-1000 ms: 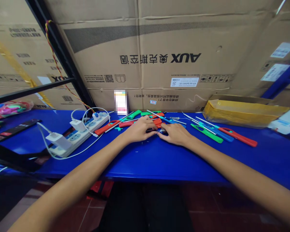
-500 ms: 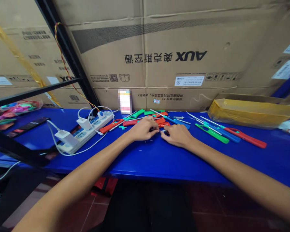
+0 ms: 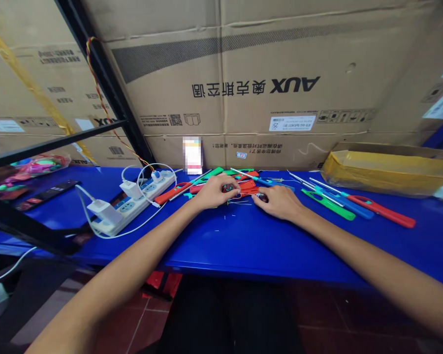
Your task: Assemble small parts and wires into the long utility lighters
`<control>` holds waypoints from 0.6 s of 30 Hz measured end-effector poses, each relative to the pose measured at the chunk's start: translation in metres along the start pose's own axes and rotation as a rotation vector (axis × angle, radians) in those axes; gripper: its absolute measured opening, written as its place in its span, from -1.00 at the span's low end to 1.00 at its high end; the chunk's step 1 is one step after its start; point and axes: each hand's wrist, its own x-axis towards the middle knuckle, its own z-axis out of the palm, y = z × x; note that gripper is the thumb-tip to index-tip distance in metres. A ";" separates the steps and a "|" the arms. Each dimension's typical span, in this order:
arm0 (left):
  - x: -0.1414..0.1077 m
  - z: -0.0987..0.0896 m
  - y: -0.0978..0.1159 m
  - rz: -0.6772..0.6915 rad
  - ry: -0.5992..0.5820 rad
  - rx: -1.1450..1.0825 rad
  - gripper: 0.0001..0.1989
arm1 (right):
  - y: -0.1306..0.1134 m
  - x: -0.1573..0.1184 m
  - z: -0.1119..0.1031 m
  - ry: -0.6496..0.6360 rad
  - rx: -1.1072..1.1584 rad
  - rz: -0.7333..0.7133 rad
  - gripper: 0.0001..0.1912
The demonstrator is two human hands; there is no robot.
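Both hands rest over the blue table, close to a heap of coloured lighter casings. My left hand [image 3: 217, 191] has its fingers curled round something small that I cannot make out, with thin wires [image 3: 239, 202] beside its fingertips. My right hand [image 3: 278, 201] is closed in a pinch on a small part too hidden to name. Between and behind the hands lie red casings [image 3: 249, 187]. A green casing [image 3: 330, 204], a blue lighter [image 3: 354, 206] and a red lighter [image 3: 387, 212] with long metal rods are to the right of my right hand.
A white power strip [image 3: 123, 213] with plugs and looping cables is at the left, near a black shelf post. Cardboard [image 3: 254, 54] stands behind the table. A yellow-taped box [image 3: 387, 173] sits at back right; an upright phone [image 3: 193, 156] leans at the back.
My hands have moved apart, leaving a gap between them. Thin wires now show between the fingers. The whole view has shifted slightly.
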 end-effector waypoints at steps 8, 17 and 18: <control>0.001 0.000 -0.001 -0.029 0.063 0.072 -0.81 | 0.001 -0.001 -0.003 -0.050 0.017 0.016 -0.53; 0.001 -0.001 0.004 -0.067 0.037 0.068 -0.82 | -0.001 -0.003 -0.002 -0.094 -0.016 -0.007 -0.45; 0.001 -0.001 0.004 -0.061 0.040 0.072 -0.81 | -0.001 -0.003 -0.002 -0.093 -0.017 -0.013 -0.45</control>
